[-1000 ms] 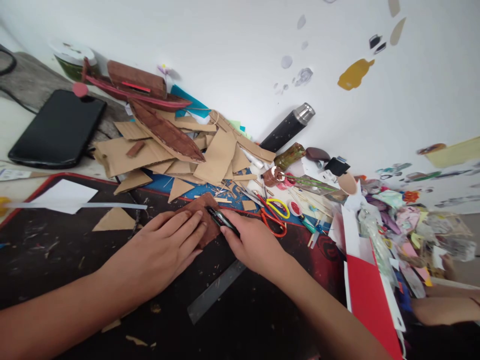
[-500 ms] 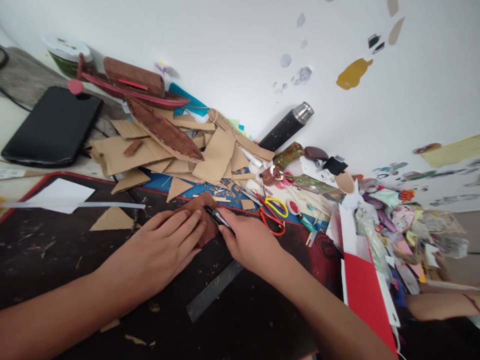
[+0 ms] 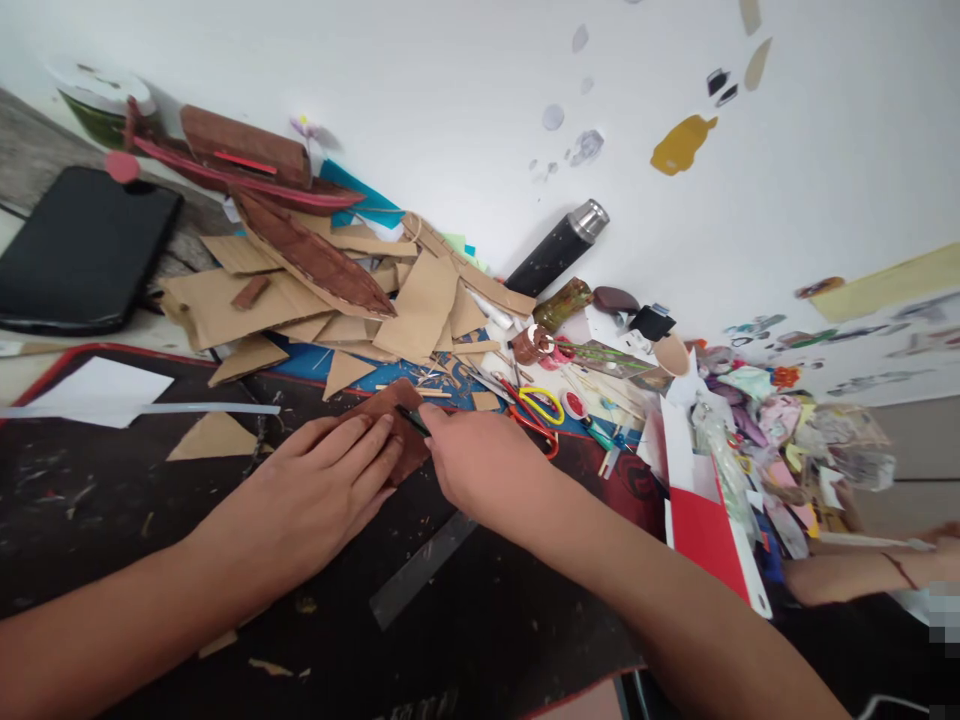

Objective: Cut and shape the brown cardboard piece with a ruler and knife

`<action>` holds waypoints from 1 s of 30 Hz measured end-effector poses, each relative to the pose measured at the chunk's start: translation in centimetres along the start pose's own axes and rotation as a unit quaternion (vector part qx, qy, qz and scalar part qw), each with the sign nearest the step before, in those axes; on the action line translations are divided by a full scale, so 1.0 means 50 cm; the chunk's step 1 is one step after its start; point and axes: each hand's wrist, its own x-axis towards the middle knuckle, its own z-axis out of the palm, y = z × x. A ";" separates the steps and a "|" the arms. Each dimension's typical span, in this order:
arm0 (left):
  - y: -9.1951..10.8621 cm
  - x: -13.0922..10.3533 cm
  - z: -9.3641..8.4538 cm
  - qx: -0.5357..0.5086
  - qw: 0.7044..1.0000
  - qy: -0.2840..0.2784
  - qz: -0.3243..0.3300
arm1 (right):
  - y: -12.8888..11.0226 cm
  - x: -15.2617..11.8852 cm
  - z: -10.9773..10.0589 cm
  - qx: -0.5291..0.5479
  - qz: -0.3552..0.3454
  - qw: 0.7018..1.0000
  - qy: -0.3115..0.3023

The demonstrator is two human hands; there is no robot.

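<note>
Changed since the earlier frame: the slim dark hand tool (image 3: 413,420) shows less of its handle, now mostly hidden by the right hand (image 3: 480,465); the surroundings sit farther left in view.

Left hand (image 3: 319,495): palm down, fingers extended and close together, pressed flat on the reddish-brown flat sheet (image 3: 405,394).

Right hand: closed around the tool, its tip at the sheet; the exact finger grip cannot be told.

Sheet, one: on the dark red-edged mat (image 3: 525,610), partly under the left hand.

Clear flat strip (image 3: 420,575), one: on the mat, nearer the wearer than the sheet.

Scissors, two pairs: yellow-handled (image 3: 541,404) and red-handled (image 3: 545,441), beyond the right hand.

Model boats, two: red-brown with a curved roof (image 3: 247,150); brown open hull (image 3: 322,262), upon cardboard scraps (image 3: 424,305), several, overlapping.

Black flask with silver cap (image 3: 551,255), one: tilted in view.
</note>
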 end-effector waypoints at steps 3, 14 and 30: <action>-0.003 -0.003 0.001 -0.033 0.999 -0.010 -0.015 | 0.001 0.007 0.001 -0.006 -0.011 1.000 0.010; -0.005 0.008 -0.006 0.027 1.000 -0.001 0.016 | -0.001 0.004 -0.013 -0.025 -0.009 1.000 0.006; 0.001 -0.007 0.013 -0.050 0.998 0.016 -0.035 | 0.046 -0.078 0.005 0.023 -0.009 0.999 0.044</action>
